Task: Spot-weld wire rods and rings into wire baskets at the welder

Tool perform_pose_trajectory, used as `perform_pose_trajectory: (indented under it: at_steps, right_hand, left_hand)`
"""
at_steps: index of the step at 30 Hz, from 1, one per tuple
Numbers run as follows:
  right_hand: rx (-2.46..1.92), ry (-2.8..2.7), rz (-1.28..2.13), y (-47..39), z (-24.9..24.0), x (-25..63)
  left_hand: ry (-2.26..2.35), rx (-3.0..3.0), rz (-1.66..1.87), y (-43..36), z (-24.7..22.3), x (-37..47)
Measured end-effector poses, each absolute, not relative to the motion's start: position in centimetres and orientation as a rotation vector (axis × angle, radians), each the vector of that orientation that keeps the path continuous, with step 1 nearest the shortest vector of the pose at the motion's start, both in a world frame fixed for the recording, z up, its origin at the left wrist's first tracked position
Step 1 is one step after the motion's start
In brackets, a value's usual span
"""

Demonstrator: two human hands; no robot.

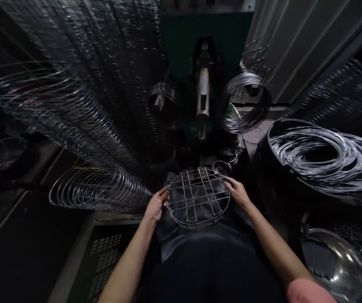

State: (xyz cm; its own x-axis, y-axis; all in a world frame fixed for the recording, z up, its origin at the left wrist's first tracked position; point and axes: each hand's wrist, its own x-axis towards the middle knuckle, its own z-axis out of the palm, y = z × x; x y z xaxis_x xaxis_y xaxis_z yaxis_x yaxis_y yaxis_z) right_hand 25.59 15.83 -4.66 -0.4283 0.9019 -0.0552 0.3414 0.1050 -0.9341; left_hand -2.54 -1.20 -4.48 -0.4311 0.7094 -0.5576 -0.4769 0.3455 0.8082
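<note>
A round wire rack (199, 200) with crossing bars and a double rim is held level over the dark apron (199, 248) on my lap. My left hand (158, 205) is closed on its left rim, and some fingers wear tan finger covers. At the upper right rim my right hand (236, 190) pinches the wire. The far edge of the rack lies close to a machine (203, 94) with a pale cylindrical arm and a lower tip. Beside that far edge sits a small round metal cup (221, 167).
Tall stacks of wire rings (83, 113) lean at the left, above a plastic crate (105, 248). Wire coils (247, 101) hang by the machine. At right stand a black tub (272, 147) of wire rings and a shiny metal bowl (335, 261).
</note>
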Motion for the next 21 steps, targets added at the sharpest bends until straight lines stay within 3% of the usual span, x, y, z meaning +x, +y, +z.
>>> perform_pose_trajectory:
  at_steps: [7, 15, 21]
  right_hand:
    - [-1.254, -1.812, 1.34, 16.1, -6.4, 25.8]
    - [-1.202, -1.734, 1.386, 14.2, -7.4, 26.2]
    - [-1.196, -1.723, 1.383, 14.4, -6.8, 26.2]
  left_hand:
    - [1.611, 0.384, 1.399, -1.6, -5.3, -2.3]
    - [1.499, 0.834, 0.879, -5.6, -4.6, -4.2]
    - [1.545, 0.758, 1.026, -5.7, -4.1, -3.2]
